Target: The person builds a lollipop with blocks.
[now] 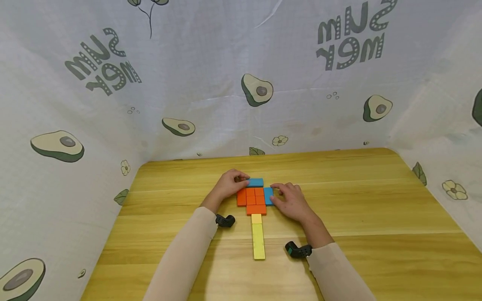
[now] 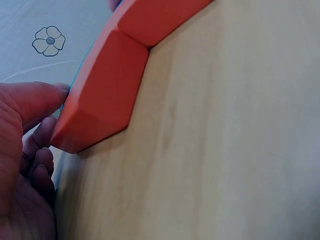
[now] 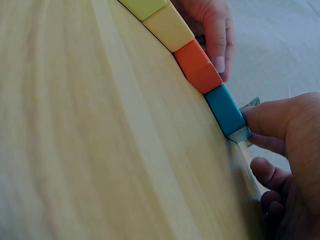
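Flat coloured blocks form a figure on the table. Across its top lies a blue block (image 1: 255,182), which my left hand (image 1: 227,185) pinches at the left end with thumb and fingers. At the right side, my right hand (image 1: 293,203) holds an upright-lying blue block (image 1: 268,195) between thumb and index finger. Between them are several orange blocks (image 1: 241,198). Below these, a small yellow block (image 1: 256,218) joins a long pale-yellow strip (image 1: 258,242). In the left wrist view, orange blocks (image 2: 107,80) hide most of the blue one behind them.
The wooden table (image 1: 158,234) extends around the figure on every side. A white cloth (image 1: 211,83) with avocado prints hangs behind and beside it. Each wrist wears a small black camera, the left one (image 1: 225,221) close to the figure.
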Demonstrator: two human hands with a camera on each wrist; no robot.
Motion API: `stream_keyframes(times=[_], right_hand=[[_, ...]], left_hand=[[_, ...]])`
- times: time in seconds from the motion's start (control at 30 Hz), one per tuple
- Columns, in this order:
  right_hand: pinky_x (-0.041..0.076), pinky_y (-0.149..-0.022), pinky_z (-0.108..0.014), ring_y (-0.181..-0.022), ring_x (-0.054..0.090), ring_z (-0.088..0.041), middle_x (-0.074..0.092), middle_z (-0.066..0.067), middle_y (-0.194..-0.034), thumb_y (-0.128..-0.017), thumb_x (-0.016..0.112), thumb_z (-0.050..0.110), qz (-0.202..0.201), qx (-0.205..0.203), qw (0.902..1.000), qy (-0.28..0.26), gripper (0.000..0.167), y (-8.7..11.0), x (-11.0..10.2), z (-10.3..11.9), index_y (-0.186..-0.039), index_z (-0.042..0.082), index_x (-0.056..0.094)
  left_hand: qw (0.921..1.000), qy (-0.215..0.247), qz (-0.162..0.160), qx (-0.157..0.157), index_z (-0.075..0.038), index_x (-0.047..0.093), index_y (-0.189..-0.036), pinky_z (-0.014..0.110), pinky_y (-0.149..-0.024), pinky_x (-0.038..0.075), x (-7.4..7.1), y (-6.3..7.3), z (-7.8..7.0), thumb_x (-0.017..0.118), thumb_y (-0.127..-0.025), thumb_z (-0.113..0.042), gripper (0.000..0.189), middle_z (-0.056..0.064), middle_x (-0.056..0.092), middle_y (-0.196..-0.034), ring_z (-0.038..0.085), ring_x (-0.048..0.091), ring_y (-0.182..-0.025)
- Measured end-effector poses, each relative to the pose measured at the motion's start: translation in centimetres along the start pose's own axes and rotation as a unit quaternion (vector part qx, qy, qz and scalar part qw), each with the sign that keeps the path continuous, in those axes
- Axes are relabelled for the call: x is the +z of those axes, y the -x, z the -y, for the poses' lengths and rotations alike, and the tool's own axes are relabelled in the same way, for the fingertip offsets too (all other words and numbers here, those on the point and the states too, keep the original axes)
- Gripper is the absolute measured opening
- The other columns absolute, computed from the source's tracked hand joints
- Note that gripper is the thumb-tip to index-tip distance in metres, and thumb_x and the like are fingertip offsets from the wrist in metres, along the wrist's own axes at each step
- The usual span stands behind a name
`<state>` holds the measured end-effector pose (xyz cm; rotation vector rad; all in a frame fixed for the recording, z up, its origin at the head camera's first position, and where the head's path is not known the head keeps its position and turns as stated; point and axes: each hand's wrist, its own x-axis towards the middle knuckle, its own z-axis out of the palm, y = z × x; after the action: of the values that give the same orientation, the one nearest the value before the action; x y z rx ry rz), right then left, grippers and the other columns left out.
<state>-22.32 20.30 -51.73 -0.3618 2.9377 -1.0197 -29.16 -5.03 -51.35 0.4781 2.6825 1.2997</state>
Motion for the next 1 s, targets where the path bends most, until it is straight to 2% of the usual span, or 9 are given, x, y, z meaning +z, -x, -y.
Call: stream_keyframes(times=[0.6, 1.0], right_hand=[[0.037, -0.081, -0.040, -0.102, 0.045, -0.030, 0.058, -0.011, -0.105, -0.098, 0.066, 0.029, -0.002, -0.001, 1.0000, 0.004, 0.042, 0.01, 0.05, 0.03, -0.137, 0.014, 0.062], [0.036, -0.081, -0.040, -0.101, 0.044, -0.029, 0.057, -0.010, -0.104, -0.098, 0.067, 0.029, -0.001, 0.002, 1.0000, 0.002, 0.042, 0.02, 0.01, 0.08, -0.137, 0.014, 0.062]], left_hand=[[0.9999, -0.002, 0.015, 0.008, -0.014, 0.075, -0.112, 0.035, -0.090, 0.048, 0.13, 0.15, -0.11, 0.070, -0.098, -0.024, 0.018, 0.005, 0.063, -0.108, 0.020, 0.054, -0.097], [0.9997, -0.007, 0.015, 0.020, -0.013, 0.074, -0.111, 0.033, -0.088, 0.048, 0.12, 0.23, 0.01, 0.070, -0.098, -0.023, 0.017, 0.006, 0.063, -0.107, 0.020, 0.054, -0.095]])
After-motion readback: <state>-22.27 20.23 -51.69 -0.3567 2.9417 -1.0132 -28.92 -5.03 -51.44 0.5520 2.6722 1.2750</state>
